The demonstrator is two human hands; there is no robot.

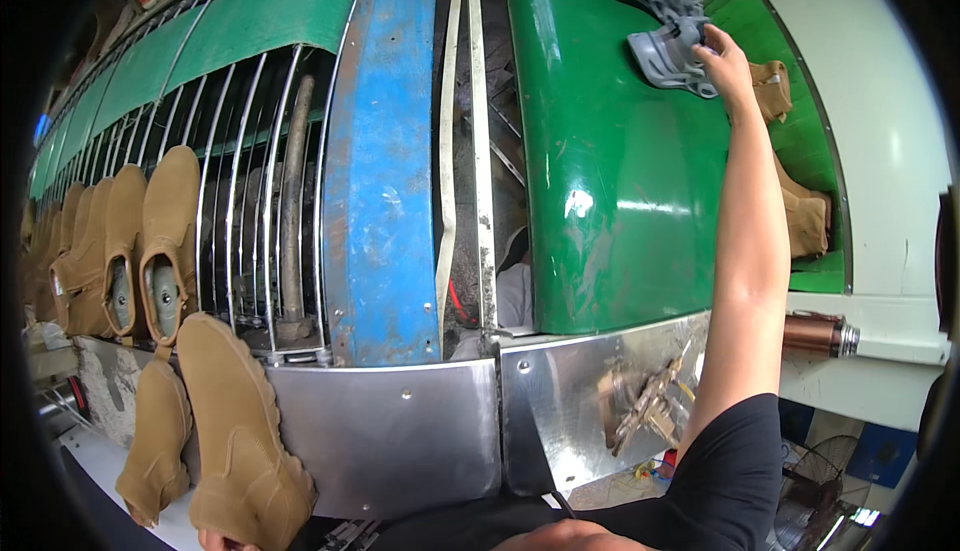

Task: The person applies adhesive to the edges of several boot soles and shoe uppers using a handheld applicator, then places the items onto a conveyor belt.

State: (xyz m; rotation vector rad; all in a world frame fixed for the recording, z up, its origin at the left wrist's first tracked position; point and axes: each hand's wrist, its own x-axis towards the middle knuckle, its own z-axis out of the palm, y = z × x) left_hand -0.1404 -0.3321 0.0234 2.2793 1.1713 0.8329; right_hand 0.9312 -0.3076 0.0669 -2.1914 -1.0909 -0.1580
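Right hand (722, 63) has its grip clenched on a grey shoe (668, 51) over the green conveyor belt (610, 151). Left hand isn't visible; 2 tan boots (215, 431) lean bottom left.

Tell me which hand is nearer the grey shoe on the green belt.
Right. The right hand reaches up onto the green belt and touches the grey shoe. The left hand is far away at the bottom edge, under a tan boot.

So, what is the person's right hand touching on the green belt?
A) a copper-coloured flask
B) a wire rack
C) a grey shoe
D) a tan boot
C: the right hand reaches far up the green belt and its fingers are on the grey shoe, while the tan boots lie further right.
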